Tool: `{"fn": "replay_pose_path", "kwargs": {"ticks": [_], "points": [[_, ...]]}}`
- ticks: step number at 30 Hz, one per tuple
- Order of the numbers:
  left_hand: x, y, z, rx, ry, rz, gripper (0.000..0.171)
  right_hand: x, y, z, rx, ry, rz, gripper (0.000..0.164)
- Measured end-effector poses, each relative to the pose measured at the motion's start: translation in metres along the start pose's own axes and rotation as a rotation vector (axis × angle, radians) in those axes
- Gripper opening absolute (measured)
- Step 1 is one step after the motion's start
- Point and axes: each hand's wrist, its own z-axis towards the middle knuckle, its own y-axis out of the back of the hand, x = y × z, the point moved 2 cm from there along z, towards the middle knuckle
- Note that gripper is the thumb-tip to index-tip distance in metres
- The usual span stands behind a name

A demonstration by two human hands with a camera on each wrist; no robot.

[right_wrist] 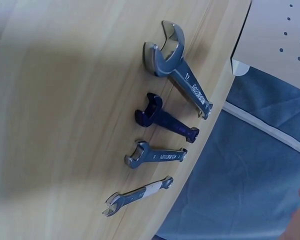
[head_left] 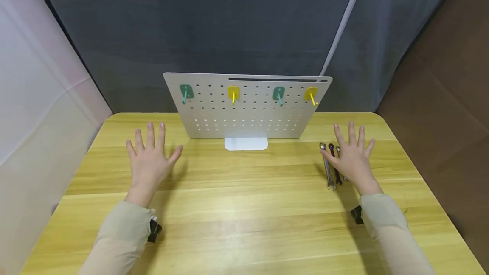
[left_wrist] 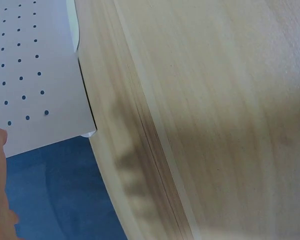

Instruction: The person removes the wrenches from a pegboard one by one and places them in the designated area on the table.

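Both hands are held up above the wooden table with fingers spread and nothing in them. My left hand (head_left: pixel 149 162) is to the left of a white pegboard (head_left: pixel 214 116). My right hand (head_left: pixel 353 160) hovers over a row of several wrenches and partly covers them in the head view. The right wrist view shows the row in full: a large silver wrench (right_wrist: pixel 190 87), a dark purplish wrench (right_wrist: pixel 170 123), a smaller silver wrench (right_wrist: pixel 162 155) and a slim one (right_wrist: pixel 140 193) with a pale patch on its handle.
The pegboard stands at the table's far side on a white foot (head_left: pixel 246 144). Along its top are hooks: green (head_left: pixel 186 92), yellow (head_left: pixel 233 93), green (head_left: pixel 279 94) and yellow (head_left: pixel 311 95). A dark curtain (head_left: pixel 229 20) hangs behind the table (head_left: pixel 237 207).
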Motion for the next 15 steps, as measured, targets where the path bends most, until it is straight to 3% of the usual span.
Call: {"fn": "replay_pose_path", "kwargs": {"ticks": [15], "points": [[-0.0078,0.0024,0.0030,0.019,-0.020,0.018,0.079,-0.0063,0.0020,-0.0051,0.024,-0.051,0.028,0.086]]}}
